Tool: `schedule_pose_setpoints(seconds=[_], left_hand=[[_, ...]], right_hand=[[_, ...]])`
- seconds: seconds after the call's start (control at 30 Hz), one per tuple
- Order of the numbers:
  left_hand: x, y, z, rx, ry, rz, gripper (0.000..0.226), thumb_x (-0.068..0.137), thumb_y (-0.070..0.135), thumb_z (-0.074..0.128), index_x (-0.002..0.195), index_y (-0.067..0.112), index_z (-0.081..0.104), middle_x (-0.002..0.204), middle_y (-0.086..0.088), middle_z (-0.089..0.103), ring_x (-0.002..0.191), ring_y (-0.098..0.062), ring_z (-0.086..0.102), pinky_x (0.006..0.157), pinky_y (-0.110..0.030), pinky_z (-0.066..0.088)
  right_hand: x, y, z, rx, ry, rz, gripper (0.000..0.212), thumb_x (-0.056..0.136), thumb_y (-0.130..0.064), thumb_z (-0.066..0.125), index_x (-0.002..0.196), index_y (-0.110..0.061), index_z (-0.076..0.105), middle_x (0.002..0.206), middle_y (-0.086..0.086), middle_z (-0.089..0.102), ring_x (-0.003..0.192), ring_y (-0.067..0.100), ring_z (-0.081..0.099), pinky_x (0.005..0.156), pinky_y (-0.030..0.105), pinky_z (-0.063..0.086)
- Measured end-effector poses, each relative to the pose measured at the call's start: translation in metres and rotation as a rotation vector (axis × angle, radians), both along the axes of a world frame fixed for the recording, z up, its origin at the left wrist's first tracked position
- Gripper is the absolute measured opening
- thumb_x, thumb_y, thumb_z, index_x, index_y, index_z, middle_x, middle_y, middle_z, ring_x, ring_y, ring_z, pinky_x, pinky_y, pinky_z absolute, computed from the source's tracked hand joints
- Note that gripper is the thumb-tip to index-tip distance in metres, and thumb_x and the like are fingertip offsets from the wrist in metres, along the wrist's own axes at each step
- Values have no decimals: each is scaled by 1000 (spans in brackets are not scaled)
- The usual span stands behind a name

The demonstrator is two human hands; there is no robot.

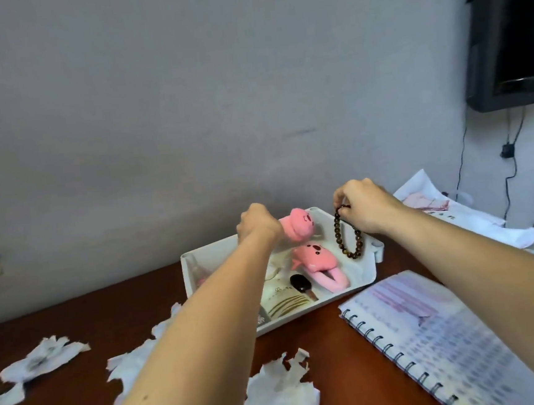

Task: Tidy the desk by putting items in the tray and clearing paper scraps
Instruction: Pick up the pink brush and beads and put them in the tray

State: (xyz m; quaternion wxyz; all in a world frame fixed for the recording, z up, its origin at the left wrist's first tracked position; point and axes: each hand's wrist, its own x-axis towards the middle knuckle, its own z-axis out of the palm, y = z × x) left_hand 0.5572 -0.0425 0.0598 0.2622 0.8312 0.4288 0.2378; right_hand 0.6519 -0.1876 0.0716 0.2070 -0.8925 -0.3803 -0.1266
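Note:
A white tray (366, 269) stands on the brown desk near the wall. My left hand (256, 224) grips a pink plush toy (298, 227) above the tray's back. A second pink plush (318, 264) lies inside the tray, beside a black car key (300, 283) and some striped cards (285, 302). My right hand (364, 205) pinches a dark bead bracelet (347, 235), which hangs over the tray's right end. Torn white paper scraps (45, 355) lie on the desk at the left, and further scraps (284, 391) lie at the front.
An open spiral notebook (445, 338) lies at the right front of the desk (334, 354). White plastic bags (447, 209) sit at the back right. A dark screen (512, 32) hangs on the wall with cables below it. The grey wall runs close behind the tray.

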Motion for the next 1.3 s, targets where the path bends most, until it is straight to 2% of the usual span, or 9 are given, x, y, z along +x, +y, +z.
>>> schedule_pose_setpoints(seconds=[0.07,0.2,0.33,0.5,0.67,0.87,1.0,1.17,1.3], left_hand=[[5,3,-9,-5,-9,2,28,89,11,56,115,1,59,126,-18,58,116,-37,56,93,-35,46],[8,4,-26,-46,2,-20,27,88,14,57,112,2,62,124,-18,59,113,-36,58,91,-34,47],[9,5,-38,-8,39,-77,23,85,8,56,105,3,66,114,-18,65,104,-35,62,79,-32,47],[13,4,-48,39,73,-139,23,85,4,55,105,1,65,116,-18,64,107,-33,60,88,-34,47],[13,0,-53,89,100,-186,23,89,11,53,108,3,63,118,-18,63,109,-33,59,89,-34,46],[-7,-5,-28,218,173,-258,27,91,14,53,115,5,59,126,-18,57,117,-33,54,93,-35,44],[-33,-13,2,334,280,-358,32,92,21,53,120,7,56,131,-15,53,121,-33,49,98,-38,43],[-85,-24,28,414,458,-409,41,95,34,48,126,7,51,133,-14,49,122,-33,46,101,-43,42],[-144,-33,36,474,536,-385,45,96,38,45,130,8,49,135,-12,49,122,-32,47,100,-42,41]], right_hand=[[3,1,-4,-45,15,10,23,84,-6,51,79,-24,64,106,13,68,101,33,62,82,32,51],[6,5,-11,-88,65,10,26,85,-5,51,91,-19,72,108,11,68,102,32,63,80,29,49],[8,12,-22,-90,81,20,27,86,-5,52,94,-19,73,111,10,68,103,32,63,85,31,52],[6,17,-30,-110,57,17,33,85,0,50,102,-18,72,115,11,66,105,33,62,86,35,53],[2,19,-33,-137,55,18,38,86,2,45,112,-15,67,119,15,62,109,36,60,90,40,52],[-10,19,-21,-88,81,40,32,84,-1,50,102,-18,69,113,12,65,108,33,60,88,34,51],[-33,17,-3,-87,76,71,26,82,-3,53,96,-17,70,111,13,66,104,33,62,90,36,52],[-84,13,21,-171,59,106,17,83,-19,64,98,-21,70,113,10,66,106,32,62,93,37,51],[-126,15,27,-234,18,125,18,82,-17,62,96,-25,71,114,6,67,107,30,62,94,36,51]])
